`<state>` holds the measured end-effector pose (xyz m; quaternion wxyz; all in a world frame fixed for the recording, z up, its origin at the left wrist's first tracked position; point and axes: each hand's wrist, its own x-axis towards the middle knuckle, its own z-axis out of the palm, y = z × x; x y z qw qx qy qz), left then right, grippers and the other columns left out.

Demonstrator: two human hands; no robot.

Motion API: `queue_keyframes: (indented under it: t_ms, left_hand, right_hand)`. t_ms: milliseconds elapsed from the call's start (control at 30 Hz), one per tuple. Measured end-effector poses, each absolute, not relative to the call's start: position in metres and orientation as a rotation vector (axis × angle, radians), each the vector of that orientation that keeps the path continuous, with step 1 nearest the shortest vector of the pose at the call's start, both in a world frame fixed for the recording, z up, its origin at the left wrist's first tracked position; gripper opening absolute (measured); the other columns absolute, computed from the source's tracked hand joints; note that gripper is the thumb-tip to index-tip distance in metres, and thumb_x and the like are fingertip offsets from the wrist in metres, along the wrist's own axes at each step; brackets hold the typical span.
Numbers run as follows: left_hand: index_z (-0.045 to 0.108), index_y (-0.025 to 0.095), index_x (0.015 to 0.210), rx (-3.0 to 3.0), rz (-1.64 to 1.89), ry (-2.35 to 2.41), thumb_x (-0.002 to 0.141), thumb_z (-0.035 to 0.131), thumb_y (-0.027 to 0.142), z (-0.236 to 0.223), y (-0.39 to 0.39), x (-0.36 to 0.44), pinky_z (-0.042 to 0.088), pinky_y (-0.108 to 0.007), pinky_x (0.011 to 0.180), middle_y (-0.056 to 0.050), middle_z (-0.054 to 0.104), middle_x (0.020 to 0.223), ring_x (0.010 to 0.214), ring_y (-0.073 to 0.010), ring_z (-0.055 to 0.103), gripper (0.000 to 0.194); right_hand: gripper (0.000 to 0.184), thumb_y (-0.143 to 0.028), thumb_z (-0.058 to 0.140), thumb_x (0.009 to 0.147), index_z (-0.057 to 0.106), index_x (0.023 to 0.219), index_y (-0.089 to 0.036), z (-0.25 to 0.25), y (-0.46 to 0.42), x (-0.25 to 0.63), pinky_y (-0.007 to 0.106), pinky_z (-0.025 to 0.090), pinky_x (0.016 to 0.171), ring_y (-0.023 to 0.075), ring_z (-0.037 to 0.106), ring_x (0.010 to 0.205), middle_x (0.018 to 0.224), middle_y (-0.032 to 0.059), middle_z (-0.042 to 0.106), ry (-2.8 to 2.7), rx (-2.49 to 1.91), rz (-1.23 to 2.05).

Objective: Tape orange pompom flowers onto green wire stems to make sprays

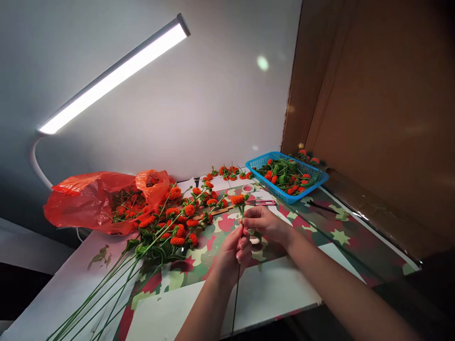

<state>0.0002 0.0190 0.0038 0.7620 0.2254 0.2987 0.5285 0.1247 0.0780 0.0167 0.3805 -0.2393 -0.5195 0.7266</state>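
Note:
Upright between my hands is an orange artificial flower (237, 199) with a green stem and a long thin dark wire running down below. My left hand (237, 247) is closed around the stem under the bloom. Just above it, the fingertips of my right hand (262, 222) pinch the same stem. A roll of tape (254, 239) lies partly hidden behind my hands. Pink-handled snips (261, 202) rest on the table beyond my right hand, near another tape roll (248, 188). Left of my hands lies a pile of orange flowers on long green stems (177, 227).
A red plastic bag (81, 201) holding more flowers sits at the left. At the back right stands a blue basket (289, 198) of small flowers and greenery. Dark tweezers (323, 207) lie beside it. A lit lamp (117, 78) hangs above. White sheets (277, 289) cover the front edge.

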Motion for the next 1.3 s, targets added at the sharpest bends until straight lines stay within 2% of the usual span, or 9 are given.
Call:
queue_keyframes:
  t_ms: [167, 500, 567, 667, 767, 967, 1133, 1200, 1300]
  left_hand:
    - [0.066, 0.013, 0.074, 1.006, 1.476, 1.125, 0.071, 0.069, 0.037, 0.005, 0.013, 0.006, 0.037, -0.018, 0.040, 0.001, 0.058, 0.055, 0.041, -0.0062, 0.046, 0.024]
    - [0.058, 0.013, 0.072, 0.424, 1.149, 0.488, 0.081, 0.059, 0.027, 0.003, 0.016, -0.003, 0.016, -0.009, 0.027, 0.010, 0.031, 0.045, 0.026, 0.0022, 0.019, 0.016]
    - [0.059, 0.012, 0.073, 0.469, 1.127, 0.577, 0.077, 0.063, 0.031, 0.003, 0.016, -0.003, 0.020, -0.009, 0.027, 0.009, 0.036, 0.044, 0.026, 0.0012, 0.026, 0.020]
    - [0.063, 0.011, 0.074, 0.704, 1.274, 0.888, 0.068, 0.071, 0.040, 0.005, 0.016, 0.000, 0.036, -0.015, 0.034, 0.004, 0.052, 0.048, 0.034, -0.0048, 0.045, 0.030]
    - [0.065, 0.012, 0.071, 0.977, 1.449, 1.141, 0.067, 0.072, 0.037, 0.007, 0.015, 0.003, 0.043, -0.019, 0.042, 0.000, 0.059, 0.055, 0.042, -0.0083, 0.052, 0.026]
    - [0.058, 0.013, 0.067, 0.654, 1.296, 0.760, 0.074, 0.065, 0.035, 0.006, 0.016, -0.001, 0.023, -0.012, 0.028, 0.009, 0.038, 0.040, 0.027, -0.0004, 0.028, 0.024]
    - [0.053, 0.015, 0.064, 0.414, 1.110, 0.426, 0.080, 0.059, 0.025, 0.002, 0.013, -0.005, 0.013, -0.008, 0.024, 0.012, 0.024, 0.041, 0.024, 0.0020, 0.011, 0.021]
    - [0.054, 0.015, 0.064, 0.445, 1.072, 0.507, 0.078, 0.062, 0.031, 0.002, 0.012, -0.004, 0.014, -0.009, 0.024, 0.011, 0.028, 0.040, 0.024, 0.0015, 0.016, 0.022]
    - [0.060, 0.013, 0.070, 0.629, 1.211, 0.800, 0.070, 0.070, 0.038, 0.004, 0.013, -0.001, 0.032, -0.012, 0.031, 0.006, 0.049, 0.047, 0.031, -0.0022, 0.039, 0.026]
  right_hand:
    - [0.030, -0.037, 0.079, 0.057, 0.061, 0.058, -0.013, 0.017, 0.081, 0.124, 0.023, 0.033, 0.053, 0.0079, 0.045, 0.053, 0.053, -0.0038, 0.053, -1.228, -0.738, 1.688]
    - [0.030, -0.041, 0.076, 0.063, 0.064, 0.059, -0.013, 0.011, 0.078, 0.121, 0.024, 0.035, 0.057, 0.0091, 0.048, 0.056, 0.056, -0.0007, 0.057, -1.238, -0.487, 1.925]
    - [0.028, -0.038, 0.077, 0.062, 0.065, 0.061, -0.013, 0.011, 0.078, 0.121, 0.024, 0.034, 0.055, 0.0088, 0.047, 0.055, 0.055, -0.0014, 0.057, -1.232, -0.531, 1.897]
    - [0.026, -0.034, 0.080, 0.057, 0.064, 0.059, -0.013, 0.014, 0.080, 0.120, 0.023, 0.034, 0.053, 0.0078, 0.046, 0.052, 0.052, -0.0031, 0.055, -1.196, -0.667, 1.756]
    - [0.028, -0.034, 0.081, 0.053, 0.062, 0.054, -0.013, 0.019, 0.080, 0.119, 0.023, 0.035, 0.054, 0.0083, 0.047, 0.051, 0.052, -0.0028, 0.056, -1.187, -0.759, 1.669]
    - [0.027, -0.038, 0.077, 0.059, 0.064, 0.058, -0.014, 0.027, 0.071, 0.121, 0.023, 0.034, 0.053, 0.0086, 0.046, 0.053, 0.054, -0.0019, 0.056, -1.289, -0.654, 1.714]
    - [0.033, -0.046, 0.073, 0.063, 0.066, 0.062, -0.014, 0.018, 0.070, 0.121, 0.023, 0.029, 0.047, 0.0079, 0.042, 0.050, 0.054, -0.0012, 0.055, -1.338, -0.514, 1.880]
    - [0.033, -0.045, 0.074, 0.062, 0.066, 0.063, -0.014, 0.014, 0.072, 0.121, 0.023, 0.030, 0.049, 0.0079, 0.043, 0.051, 0.055, -0.0008, 0.057, -1.322, -0.527, 1.885]
    - [0.030, -0.040, 0.078, 0.058, 0.065, 0.058, -0.014, 0.014, 0.075, 0.119, 0.023, 0.030, 0.050, 0.0074, 0.042, 0.050, 0.051, -0.0025, 0.055, -1.263, -0.657, 1.758]
